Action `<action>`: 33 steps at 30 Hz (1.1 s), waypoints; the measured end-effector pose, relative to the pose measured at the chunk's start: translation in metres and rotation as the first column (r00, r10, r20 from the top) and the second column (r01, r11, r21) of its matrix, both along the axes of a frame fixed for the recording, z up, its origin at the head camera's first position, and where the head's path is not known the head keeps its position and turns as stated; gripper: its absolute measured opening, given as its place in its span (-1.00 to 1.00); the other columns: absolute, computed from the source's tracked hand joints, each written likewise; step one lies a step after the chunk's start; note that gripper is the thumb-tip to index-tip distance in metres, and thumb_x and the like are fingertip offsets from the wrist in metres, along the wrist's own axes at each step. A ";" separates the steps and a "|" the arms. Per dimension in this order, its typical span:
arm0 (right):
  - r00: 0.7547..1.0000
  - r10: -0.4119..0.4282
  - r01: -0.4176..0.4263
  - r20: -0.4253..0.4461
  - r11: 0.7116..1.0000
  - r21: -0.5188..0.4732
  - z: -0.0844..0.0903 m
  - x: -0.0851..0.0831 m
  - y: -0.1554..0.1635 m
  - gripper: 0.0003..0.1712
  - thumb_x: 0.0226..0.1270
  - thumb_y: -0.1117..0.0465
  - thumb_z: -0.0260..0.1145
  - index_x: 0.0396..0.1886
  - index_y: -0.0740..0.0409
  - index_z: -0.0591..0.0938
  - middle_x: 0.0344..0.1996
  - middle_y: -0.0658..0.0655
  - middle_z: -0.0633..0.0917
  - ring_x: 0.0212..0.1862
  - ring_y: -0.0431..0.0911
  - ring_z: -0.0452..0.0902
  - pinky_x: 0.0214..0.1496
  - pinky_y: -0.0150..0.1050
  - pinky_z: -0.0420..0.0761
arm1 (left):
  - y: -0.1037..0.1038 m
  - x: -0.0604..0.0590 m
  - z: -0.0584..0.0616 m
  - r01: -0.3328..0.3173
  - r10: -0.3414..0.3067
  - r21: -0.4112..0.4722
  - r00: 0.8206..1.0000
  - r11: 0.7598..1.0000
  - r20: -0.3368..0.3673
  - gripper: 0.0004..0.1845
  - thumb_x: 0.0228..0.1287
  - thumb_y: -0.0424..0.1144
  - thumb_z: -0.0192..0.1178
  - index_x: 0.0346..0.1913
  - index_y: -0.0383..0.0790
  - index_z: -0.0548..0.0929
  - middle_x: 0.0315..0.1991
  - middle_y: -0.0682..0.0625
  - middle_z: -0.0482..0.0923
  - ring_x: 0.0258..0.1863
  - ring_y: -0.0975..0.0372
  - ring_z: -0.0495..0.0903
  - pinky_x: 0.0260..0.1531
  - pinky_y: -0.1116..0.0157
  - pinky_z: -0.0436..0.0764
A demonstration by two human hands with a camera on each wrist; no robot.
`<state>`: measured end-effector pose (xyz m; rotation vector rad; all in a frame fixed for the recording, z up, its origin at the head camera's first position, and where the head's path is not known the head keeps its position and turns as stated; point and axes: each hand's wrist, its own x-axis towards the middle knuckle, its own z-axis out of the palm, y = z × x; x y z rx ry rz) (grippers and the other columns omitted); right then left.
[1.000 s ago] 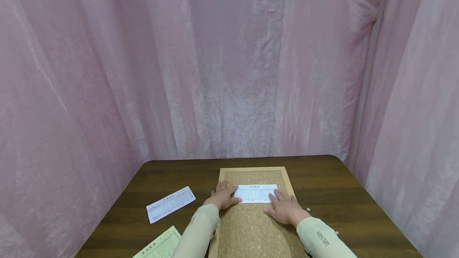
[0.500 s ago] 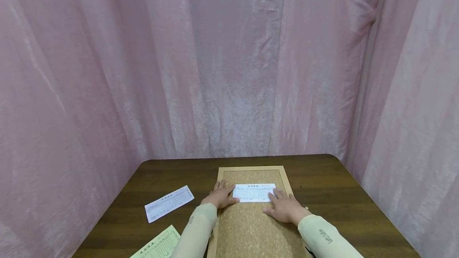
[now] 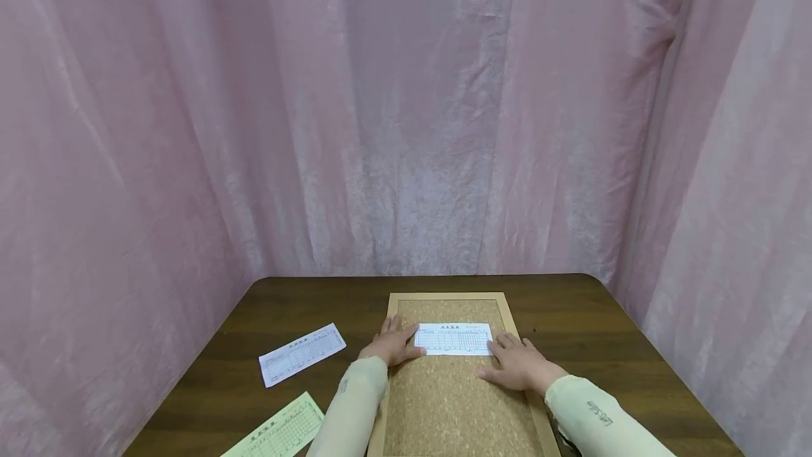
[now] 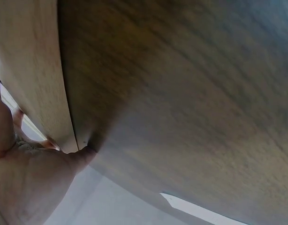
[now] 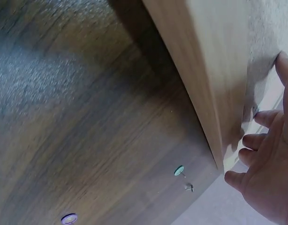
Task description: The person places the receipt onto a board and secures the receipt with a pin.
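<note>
A white printed form lies flat across the upper part of a wood-framed cork board. My left hand rests at the form's left end, thumb and forefinger touching that edge and the other fingers over the frame. In the left wrist view this hand reaches over the wooden frame. My right hand lies spread at the form's right end, fingertips right by its edge and palm above the board's right side. The right wrist view shows its separated fingers over the cork, holding nothing.
Left of the board, another white form lies slanted on the dark wooden table, with a green form nearer me. Several thumbtacks lie on the table right of the board, including a green one and a purple one. Pink curtains surround the table.
My right hand has slid rightward, so its fingers overlap less of the form's right end. The left hand stays at the form's left edge, and the form keeps its place on the board.
</note>
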<state>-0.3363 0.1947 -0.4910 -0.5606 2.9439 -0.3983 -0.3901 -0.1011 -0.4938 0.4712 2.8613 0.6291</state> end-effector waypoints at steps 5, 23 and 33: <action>1.000 0.011 -0.011 -0.002 0.999 -0.031 0.005 0.002 0.007 -0.07 0.35 -0.27 0.26 0.40 0.37 0.39 0.41 0.45 0.28 0.46 0.35 0.08 0.38 0.37 0.02 | 0.000 -0.004 -0.001 0.004 -0.004 -0.003 1.000 1.000 0.002 -0.25 0.36 0.14 0.20 0.51 -0.07 0.30 0.55 -0.33 -0.12 0.53 -0.19 -0.20 0.35 -0.26 0.06; 0.991 -0.017 0.003 -0.134 0.994 -0.105 0.029 -0.015 0.054 -0.21 0.47 -0.06 0.23 0.43 0.43 0.31 0.40 0.54 0.23 0.40 0.42 0.14 0.32 0.33 0.21 | -0.002 0.000 0.006 -0.004 0.004 0.023 1.000 1.000 0.014 -0.27 0.37 0.09 0.23 0.51 -0.10 0.30 0.55 -0.34 -0.13 0.53 -0.20 -0.22 0.35 -0.27 0.04; 0.983 -0.089 0.065 -0.160 0.986 -0.151 0.040 -0.020 0.084 -0.20 0.48 -0.06 0.21 0.42 0.47 0.30 0.37 0.60 0.23 0.35 0.48 0.18 0.26 0.36 0.26 | -0.001 -0.007 -0.004 -0.005 0.005 -0.003 1.000 1.000 0.009 -0.25 0.35 0.13 0.23 0.51 -0.06 0.30 0.56 -0.31 -0.13 0.53 -0.19 -0.22 0.34 -0.28 0.05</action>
